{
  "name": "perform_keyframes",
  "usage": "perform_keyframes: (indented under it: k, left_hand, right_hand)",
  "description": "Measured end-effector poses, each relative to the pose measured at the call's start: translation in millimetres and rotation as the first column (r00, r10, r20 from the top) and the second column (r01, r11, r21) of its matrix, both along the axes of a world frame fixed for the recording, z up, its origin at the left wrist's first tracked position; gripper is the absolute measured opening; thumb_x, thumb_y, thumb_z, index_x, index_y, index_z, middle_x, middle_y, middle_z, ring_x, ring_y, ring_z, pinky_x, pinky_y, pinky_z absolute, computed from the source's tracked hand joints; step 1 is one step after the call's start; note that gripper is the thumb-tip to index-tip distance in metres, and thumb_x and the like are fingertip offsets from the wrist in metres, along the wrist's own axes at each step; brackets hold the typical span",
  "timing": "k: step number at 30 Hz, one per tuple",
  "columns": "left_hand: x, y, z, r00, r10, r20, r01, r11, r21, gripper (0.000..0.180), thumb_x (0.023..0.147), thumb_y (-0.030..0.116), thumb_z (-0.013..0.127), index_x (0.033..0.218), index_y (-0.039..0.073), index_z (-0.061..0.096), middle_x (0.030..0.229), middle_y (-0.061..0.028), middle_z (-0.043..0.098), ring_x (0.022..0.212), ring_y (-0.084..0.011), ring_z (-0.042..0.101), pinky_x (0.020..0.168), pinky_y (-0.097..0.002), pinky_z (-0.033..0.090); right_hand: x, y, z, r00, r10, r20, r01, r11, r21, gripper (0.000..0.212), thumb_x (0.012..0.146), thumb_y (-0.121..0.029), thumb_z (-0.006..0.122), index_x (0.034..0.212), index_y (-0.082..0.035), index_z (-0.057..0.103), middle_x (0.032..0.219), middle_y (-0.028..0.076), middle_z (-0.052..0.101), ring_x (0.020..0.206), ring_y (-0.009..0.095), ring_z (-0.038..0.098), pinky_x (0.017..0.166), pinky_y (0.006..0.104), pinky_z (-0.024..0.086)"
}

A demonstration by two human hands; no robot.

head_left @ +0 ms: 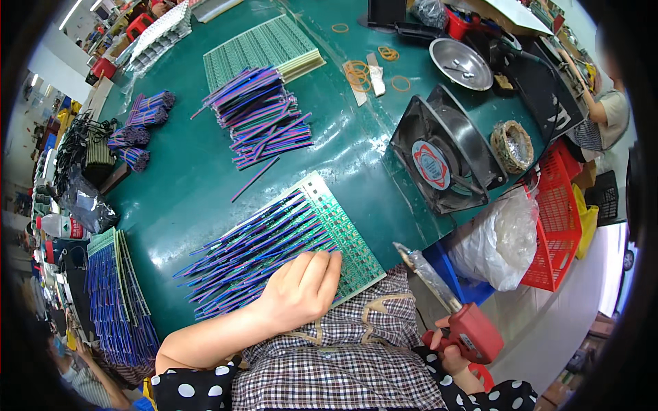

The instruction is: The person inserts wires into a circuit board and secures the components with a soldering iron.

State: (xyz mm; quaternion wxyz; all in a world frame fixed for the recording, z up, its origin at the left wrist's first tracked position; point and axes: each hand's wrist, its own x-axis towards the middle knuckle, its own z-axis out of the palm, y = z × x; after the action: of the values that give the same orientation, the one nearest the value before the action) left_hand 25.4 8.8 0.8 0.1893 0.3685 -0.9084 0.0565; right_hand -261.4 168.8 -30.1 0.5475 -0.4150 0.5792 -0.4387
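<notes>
A green circuit board panel (348,241) lies at the table's near edge, with rows of blue, purple and pink wires (253,236) standing slantwise across its left part. My left hand (305,286) rests over the near side of this panel, fingers curled and pressed together. Its fingertips are hidden, so what they pinch cannot be made out. Low on the right, my right hand (451,348) grips a red soldering gun (478,332) by its handle. The gun's long metal barrel points up and left, its tip apart from the panel.
Behind the panel lie a heap of loose wires (264,116) and a stack of bare boards (267,51). Wired boards (120,294) hang at the left edge. A black fan (445,151), a metal bowl (460,64), a tape roll (512,146) and a red crate (554,219) occupy the right.
</notes>
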Motion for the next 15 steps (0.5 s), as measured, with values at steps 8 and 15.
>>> perform_keyframes:
  k: [8,15]
  left_hand:
    - [-4,-2,-9,1.0,-0.001,-0.023,0.0,0.999,-0.037,0.028,0.066,0.002,0.062,0.092,-0.008,0.065,0.083,-0.0134,0.06,0.067,-0.02,0.059,0.055,-0.0257,0.049]
    - [-4,-2,-12,0.999,0.029,-0.027,-0.03,0.999,-0.022,0.024,0.067,0.0,0.063,0.09,-0.008,0.065,0.082,-0.0126,0.059,0.067,-0.0201,0.059,0.056,-0.0261,0.05]
  right_hand:
    - [-3,-15,10,0.982,0.179,0.063,-0.186,0.971,0.148,0.071,0.079,-0.055,0.069,0.12,-0.001,0.049,0.104,0.007,0.058,0.068,0.015,0.057,0.066,0.0304,0.046]
    - [7,-22,19,0.948,0.197,-0.25,-0.168,0.977,0.133,0.036,0.07,-0.034,0.078,0.089,-0.005,0.067,0.081,0.002,0.066,0.071,0.015,0.062,0.066,0.0278,0.048]
